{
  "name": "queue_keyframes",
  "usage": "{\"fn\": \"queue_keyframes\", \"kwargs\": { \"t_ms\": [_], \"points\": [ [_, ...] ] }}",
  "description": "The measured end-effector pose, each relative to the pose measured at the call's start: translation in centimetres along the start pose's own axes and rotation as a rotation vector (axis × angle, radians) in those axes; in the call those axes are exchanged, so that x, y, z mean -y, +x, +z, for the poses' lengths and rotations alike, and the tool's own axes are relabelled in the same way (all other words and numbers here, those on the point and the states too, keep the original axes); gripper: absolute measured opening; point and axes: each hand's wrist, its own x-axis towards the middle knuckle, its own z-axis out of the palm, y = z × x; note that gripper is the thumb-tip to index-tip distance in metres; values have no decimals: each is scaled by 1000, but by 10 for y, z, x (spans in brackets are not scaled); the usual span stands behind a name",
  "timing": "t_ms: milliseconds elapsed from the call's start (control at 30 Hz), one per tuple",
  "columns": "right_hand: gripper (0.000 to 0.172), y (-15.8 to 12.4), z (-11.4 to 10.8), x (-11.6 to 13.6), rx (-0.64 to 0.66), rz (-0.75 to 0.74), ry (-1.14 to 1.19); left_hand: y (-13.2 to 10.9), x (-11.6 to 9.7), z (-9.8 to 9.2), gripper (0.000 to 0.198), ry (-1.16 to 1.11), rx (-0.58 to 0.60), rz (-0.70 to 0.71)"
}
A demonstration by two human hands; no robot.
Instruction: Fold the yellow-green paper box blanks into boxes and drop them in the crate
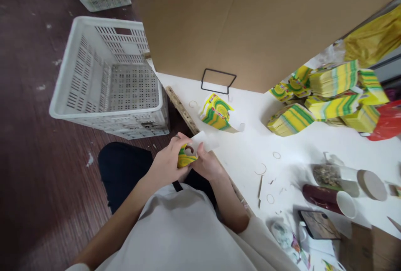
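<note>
A small yellow and green printed carton (187, 159) with a white inner flap and a round cut-out is between my hands, just off the table's edge. My left hand (166, 160) is closed around its left side. From the right, my right hand (207, 164) grips it, thumb against the white flap; some of its fingers are hidden behind the carton. Beyond them on the table lies another yellow and green printed carton piece (216, 113), a white flap spread out at its right.
A white plastic crate (108, 114) stands left of the table, below a large cardboard box (219, 28). Bundled yellow-green cartons (291, 119) are piled at the right. Rubber bands, a dark red cup (322, 198), a glass jar (343, 179) and a phone (319, 224) lie nearer.
</note>
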Motion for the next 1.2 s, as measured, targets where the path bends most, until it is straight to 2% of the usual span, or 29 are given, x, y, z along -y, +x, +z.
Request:
{"fn": "queue_keyframes", "kwargs": {
  "t_ms": [133,300,400,467,533,600,667,767,833,900,967,1067,1167,1200],
  "points": [
    [79,-2,-2,-9,-96,-87,-141,3,1,-1,53,-11,41,10],
    [66,-10,-3,-7,-135,-317,-541,4,4,6,70,-108,101,-80],
    [52,-9,-6,-12,-201,-442,-689,4,6,14,73,-56,-9,-46],
    [51,-7,-10,-17,-289,-487,-707,3,8,15,69,26,-116,-37],
    [53,-7,-14,-20,-311,-502,-743,2,10,9,59,91,-158,-64],
    [63,-9,-16,-20,-230,-503,-829,0,13,0,49,111,-132,-80],
    [70,-11,-17,-18,-127,-487,-914,-1,16,-10,49,130,-107,-56],
    [52,-12,-22,-11,-68,-454,-951,-2,16,-21,49,189,-111,-7],
    [40,-12,-28,-4,-15,-465,-933,-2,15,-26,46,196,-73,26],
    [34,-12,-34,3,74,-473,-918,-2,13,-28,42,199,-20,52],
    [29,-11,-34,6,107,-460,-915,-2,11,-26,41,232,-15,57],
    [36,-7,-24,-3,-29,-460,-910,0,10,-17,47,314,-80,31],
    [61,-1,-15,-18,-174,-505,-860,6,16,-17,48,288,-115,12],
    [67,1,-15,-19,-208,-515,-841,10,19,-22,48,245,-165,2]
  ]
}}
